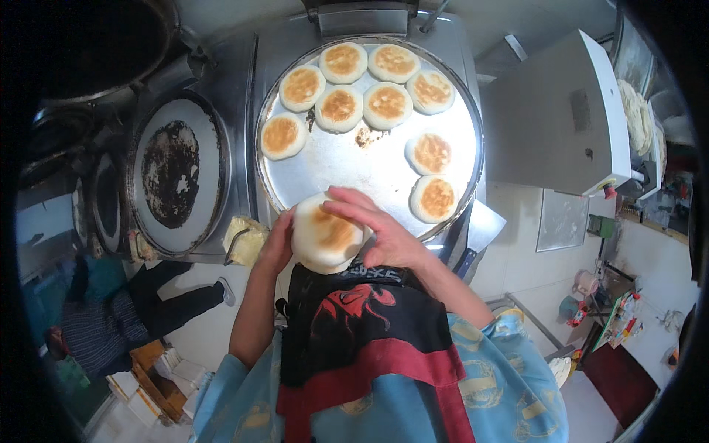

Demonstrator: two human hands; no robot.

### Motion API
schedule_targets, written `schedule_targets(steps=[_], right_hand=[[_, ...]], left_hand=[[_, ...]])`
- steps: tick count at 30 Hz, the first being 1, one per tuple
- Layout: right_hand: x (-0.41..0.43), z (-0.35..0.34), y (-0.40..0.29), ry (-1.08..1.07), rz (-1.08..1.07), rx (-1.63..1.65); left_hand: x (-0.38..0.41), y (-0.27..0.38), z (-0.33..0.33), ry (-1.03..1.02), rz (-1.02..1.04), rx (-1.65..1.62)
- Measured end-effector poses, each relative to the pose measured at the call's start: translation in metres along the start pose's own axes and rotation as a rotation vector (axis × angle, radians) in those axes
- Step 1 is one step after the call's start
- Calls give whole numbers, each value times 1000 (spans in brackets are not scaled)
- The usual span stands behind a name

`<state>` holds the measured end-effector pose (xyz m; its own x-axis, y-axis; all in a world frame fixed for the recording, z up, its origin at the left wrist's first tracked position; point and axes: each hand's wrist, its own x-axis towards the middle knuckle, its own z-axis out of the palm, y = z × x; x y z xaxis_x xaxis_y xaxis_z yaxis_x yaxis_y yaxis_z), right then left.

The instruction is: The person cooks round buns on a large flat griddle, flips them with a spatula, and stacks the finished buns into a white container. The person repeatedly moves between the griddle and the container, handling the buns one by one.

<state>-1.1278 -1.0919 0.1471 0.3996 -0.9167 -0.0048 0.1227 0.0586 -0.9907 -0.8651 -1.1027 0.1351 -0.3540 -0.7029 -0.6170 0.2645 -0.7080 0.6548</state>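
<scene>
Close in front of my apron, a round, thick flatbread [327,230] with a browned top is held between my two hands. Pale edges beneath it suggest at least one more bread in the stack. My left hand [276,243] presses against its left side. The fingers of my right hand [382,227] reach over its right edge, thumb low. Beyond them lies a large round metal griddle [343,166] carrying several browned flatbreads [388,105], mostly along its far side. Two more breads, including a near one [436,199], sit at its right.
A broad-bladed scraper [483,230] with a dark handle lies right of the griddle. Left of it are a pale yellow block [243,241] with a metal handle and a second, charred round griddle [177,171]. A metal cabinet [554,116] stands at right. Another person [111,326] is at far left.
</scene>
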Motion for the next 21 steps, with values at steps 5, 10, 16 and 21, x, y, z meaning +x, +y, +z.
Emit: schedule_targets(steps=[5, 10, 16, 21], right_hand=[[-26, -86, 33, 538, 555, -1284], [-76, -78, 62, 302, 407, -1162], [-52, -16, 4, 199, 173, -192], [8, -67, 39, 98, 289, -1180]], left_hand=[[-18, 5, 6, -84, 217, 287], [-13, -17, 6, 107, 204, 36], [-19, -3, 8, -79, 158, 176], [-31, 6, 14, -97, 279, 253]])
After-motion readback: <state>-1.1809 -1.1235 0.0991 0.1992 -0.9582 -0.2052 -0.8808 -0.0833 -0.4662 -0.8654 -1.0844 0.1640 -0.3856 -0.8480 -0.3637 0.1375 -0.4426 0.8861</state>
